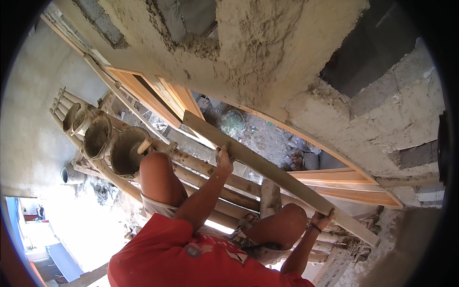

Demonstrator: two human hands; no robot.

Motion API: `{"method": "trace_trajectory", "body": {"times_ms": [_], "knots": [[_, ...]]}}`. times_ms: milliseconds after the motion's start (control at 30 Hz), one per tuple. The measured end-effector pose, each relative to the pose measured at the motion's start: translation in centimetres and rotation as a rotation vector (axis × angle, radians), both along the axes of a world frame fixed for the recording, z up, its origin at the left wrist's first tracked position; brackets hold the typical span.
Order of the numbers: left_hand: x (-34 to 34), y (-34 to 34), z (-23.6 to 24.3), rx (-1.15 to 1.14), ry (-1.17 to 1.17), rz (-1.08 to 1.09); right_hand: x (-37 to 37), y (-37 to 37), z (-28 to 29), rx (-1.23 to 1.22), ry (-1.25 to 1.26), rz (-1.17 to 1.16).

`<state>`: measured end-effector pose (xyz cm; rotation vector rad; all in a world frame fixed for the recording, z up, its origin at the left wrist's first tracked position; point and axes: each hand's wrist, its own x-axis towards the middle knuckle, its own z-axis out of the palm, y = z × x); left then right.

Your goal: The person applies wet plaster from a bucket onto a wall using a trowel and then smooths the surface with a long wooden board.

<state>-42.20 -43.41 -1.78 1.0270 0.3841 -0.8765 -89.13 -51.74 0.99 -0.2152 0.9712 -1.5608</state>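
A long, straight, plaster-dusted board [272, 173] slants across my view from upper middle to lower right, in front of a wooden window frame. My left hand [224, 162] grips its lower edge left of its middle. My right hand [322, 219] grips it closer to its lower right end. I am crouched on a platform of wooden poles [224, 179], my knees bent between my arms. Mud-caked buckets [97, 136] stand along the poles to the left, one with a wooden handle [145, 145] sticking out beside my left knee.
A rough plastered wall [258, 57] with broken openings fills the top. Orange wooden frames [334, 177] line the window opening, and rubble [260, 138] lies far below through it. A plain wall [43, 91] is at left, with a bright drop beneath the platform at lower left.
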Motion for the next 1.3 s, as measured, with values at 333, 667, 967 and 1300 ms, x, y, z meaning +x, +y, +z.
{"method": "trace_trajectory", "body": {"times_ms": [333,667,967,1300], "knots": [[10.7,-5.4,2.8,-0.157,-0.139,0.128,11.6,-10.1,4.9,-0.024,-0.003,0.283],[17.7,-8.3,0.4,-0.221,-0.102,0.158,15.6,-13.6,0.1,-0.129,-0.057,0.387],[18.1,-9.5,5.4,-0.084,-0.201,0.290,17.8,-13.0,1.4,-0.188,-0.070,0.370],[26.4,-7.4,14.8,-0.059,-0.332,0.440,25.8,-10.2,9.9,-0.258,-0.135,0.511]]}}
